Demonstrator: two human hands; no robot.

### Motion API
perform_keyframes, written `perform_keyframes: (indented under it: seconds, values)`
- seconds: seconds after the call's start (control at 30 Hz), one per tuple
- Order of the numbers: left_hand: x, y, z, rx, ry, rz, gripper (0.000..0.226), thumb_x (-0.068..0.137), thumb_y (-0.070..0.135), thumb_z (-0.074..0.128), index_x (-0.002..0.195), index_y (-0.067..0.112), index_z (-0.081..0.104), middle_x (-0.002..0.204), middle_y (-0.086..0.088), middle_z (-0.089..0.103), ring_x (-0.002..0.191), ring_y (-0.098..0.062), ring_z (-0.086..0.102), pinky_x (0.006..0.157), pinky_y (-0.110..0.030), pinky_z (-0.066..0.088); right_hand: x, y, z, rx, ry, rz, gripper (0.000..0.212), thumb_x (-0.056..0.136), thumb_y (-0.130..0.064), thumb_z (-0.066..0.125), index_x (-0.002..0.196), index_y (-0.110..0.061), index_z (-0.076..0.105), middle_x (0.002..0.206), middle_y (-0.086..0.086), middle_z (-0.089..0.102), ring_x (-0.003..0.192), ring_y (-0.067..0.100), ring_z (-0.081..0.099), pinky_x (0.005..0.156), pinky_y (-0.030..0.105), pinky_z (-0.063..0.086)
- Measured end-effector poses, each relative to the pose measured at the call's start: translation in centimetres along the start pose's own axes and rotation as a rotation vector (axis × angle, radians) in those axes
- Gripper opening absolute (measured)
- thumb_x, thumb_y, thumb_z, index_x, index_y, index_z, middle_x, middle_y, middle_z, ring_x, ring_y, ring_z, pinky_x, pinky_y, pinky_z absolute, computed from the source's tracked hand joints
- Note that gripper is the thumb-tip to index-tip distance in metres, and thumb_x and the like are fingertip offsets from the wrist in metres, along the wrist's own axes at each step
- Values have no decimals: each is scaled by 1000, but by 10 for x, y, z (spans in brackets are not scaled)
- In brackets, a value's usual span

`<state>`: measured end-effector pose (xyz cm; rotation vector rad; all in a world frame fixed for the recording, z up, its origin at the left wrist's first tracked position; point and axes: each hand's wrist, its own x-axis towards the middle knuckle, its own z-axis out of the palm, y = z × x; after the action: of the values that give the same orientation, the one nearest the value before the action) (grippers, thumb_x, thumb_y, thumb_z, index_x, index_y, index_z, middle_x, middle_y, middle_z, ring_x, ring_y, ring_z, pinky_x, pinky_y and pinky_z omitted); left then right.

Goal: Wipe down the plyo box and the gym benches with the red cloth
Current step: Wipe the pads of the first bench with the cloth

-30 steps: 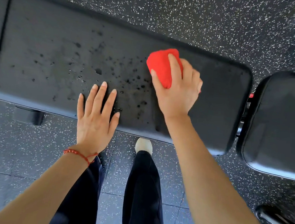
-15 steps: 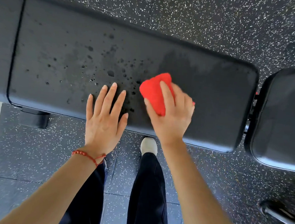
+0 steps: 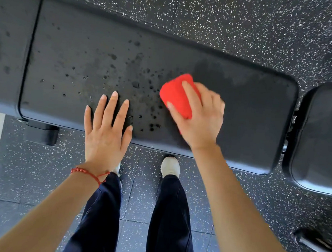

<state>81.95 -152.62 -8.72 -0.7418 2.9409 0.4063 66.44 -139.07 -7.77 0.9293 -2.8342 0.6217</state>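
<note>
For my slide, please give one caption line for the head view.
Right hand presses red cloth on droplet-spotted bench pad; left hand rests flat beside it.

Your bench pad (image 3: pixel 241 112) reads as black, faintly grained matt vinyl spotted with wet droplets (image 3: pixel 135 84), your red cloth (image 3: pixel 175 94) as soft, matt folded fabric, the floor (image 3: pixel 248 29) as rough black rubber flecked white, and the neighbouring pad (image 3: pixel 323 138) slightly glossier at its edge.
</note>
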Motion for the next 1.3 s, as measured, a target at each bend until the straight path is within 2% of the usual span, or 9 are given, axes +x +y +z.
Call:
perform_keyframes:
  seconds: [0.13,0.23,0.43,0.6,0.8,0.9,1.03,1.17,1.3]
  values:
    - [-1,-2,2,2,14,11,53,91,31,36,139,8,38,146,-18,33,134,-39,28,108,-57,15,63,-3,15,5,-40,120,51,81,-53,60,122,-22,61,121,4,61,102,31,55,89,40,37]
    - [-1,-4,1,-3,11,18,53,92,32,36,139,8,38,146,-18,33,134,-38,27,108,-57,15,69,-8,21,15,-51,156,52,83,-54,56,125,-24,58,124,1,58,105,28,52,92,37,34]
    - [0,-6,-6,-55,-6,14,54,90,32,36,138,6,39,147,-17,33,135,-36,28,108,-56,18,0,-37,17,68,7,72,45,78,-46,66,112,-18,67,111,8,65,90,34,59,82,42,44]
    - [-3,-20,-11,-74,30,-10,55,91,32,37,139,7,38,148,-16,32,136,-34,25,109,-54,16,-45,-54,18,41,-23,21,42,77,-48,67,109,-21,69,111,6,66,88,30,60,81,38,43]
    - [-2,-48,-11,-44,33,-79,55,91,33,36,139,7,36,148,-18,30,136,-36,24,109,-55,14,-8,-57,21,44,-27,2,42,75,-45,71,107,-18,70,107,7,68,86,33,62,78,43,49]
    - [-3,-52,-10,-31,31,-73,55,91,34,36,139,7,37,148,-18,31,135,-37,26,109,-55,14,38,-67,33,67,-22,61,45,75,-46,71,112,-19,68,111,7,66,91,34,60,82,42,44]
    - [-2,-49,-9,-41,34,-77,55,90,34,37,139,7,38,147,-18,32,135,-36,27,109,-55,15,83,-73,45,49,-90,101,51,82,-54,58,124,-25,59,122,1,59,102,28,54,91,36,34]
    - [-1,-49,-13,-49,6,-89,56,90,34,36,139,7,37,147,-18,32,135,-37,25,110,-55,14,76,-79,45,60,-69,116,50,82,-52,59,123,-24,60,122,1,59,103,28,53,91,34,33]
    - [1,-53,-19,-90,-16,-72,56,90,34,34,139,7,38,148,-16,32,136,-35,25,110,-55,15,47,-92,42,72,-27,86,45,78,-45,68,115,-19,65,115,6,64,95,33,57,85,40,40]
